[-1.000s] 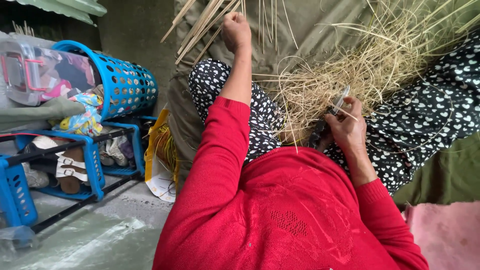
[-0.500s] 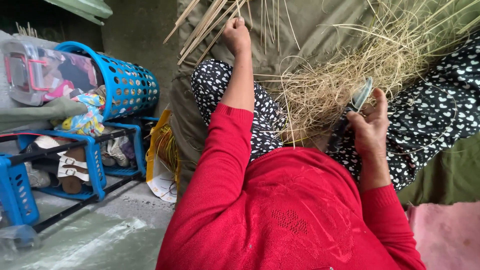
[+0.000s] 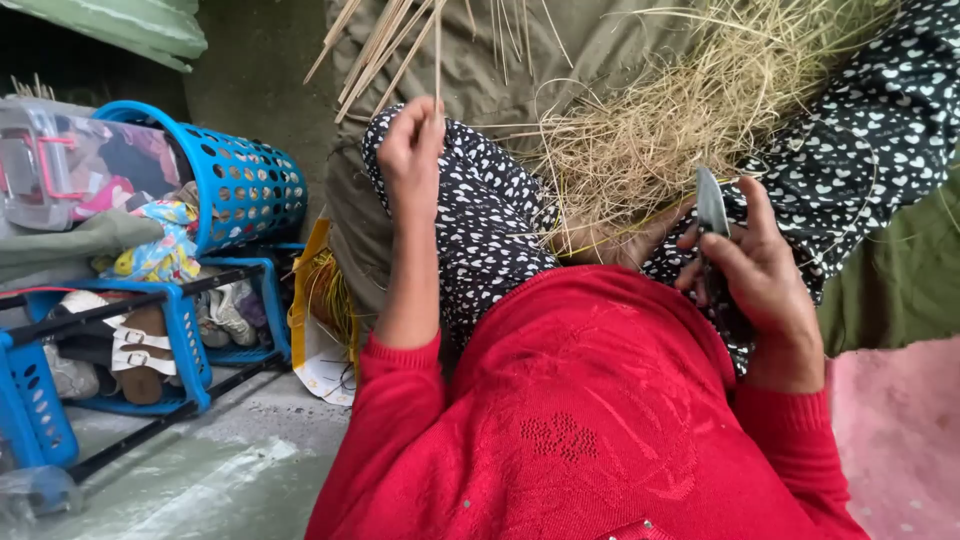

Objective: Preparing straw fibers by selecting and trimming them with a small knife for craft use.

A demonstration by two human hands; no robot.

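In the head view, the left hand is raised at about 11 o'clock from the middle of the picture; its fingers are pinched closed on one thin pale strip, which goes straight up to the top edge. The right hand is at 3 o'clock; it is closed around a knife, with the grey blade pointing up; the handle is hidden inside the hand.

About the progress, I judge that the work is in the middle: a big loose heap of shavings already lies at 1 o'clock between the knees; a fan of straight sticks at 12 o'clock looks not yet worked.

The shavings are thin, curly and dry, straw-coloured; the sticks are stiff, flat and pale; the olive cloth under them is soft and wrinkled. The red sweater is knitted, with small fibres on it; the trousers are black with white hearts. At 9 o'clock a blue basket of perforated plastic lies on its side above a blue shoe rack.
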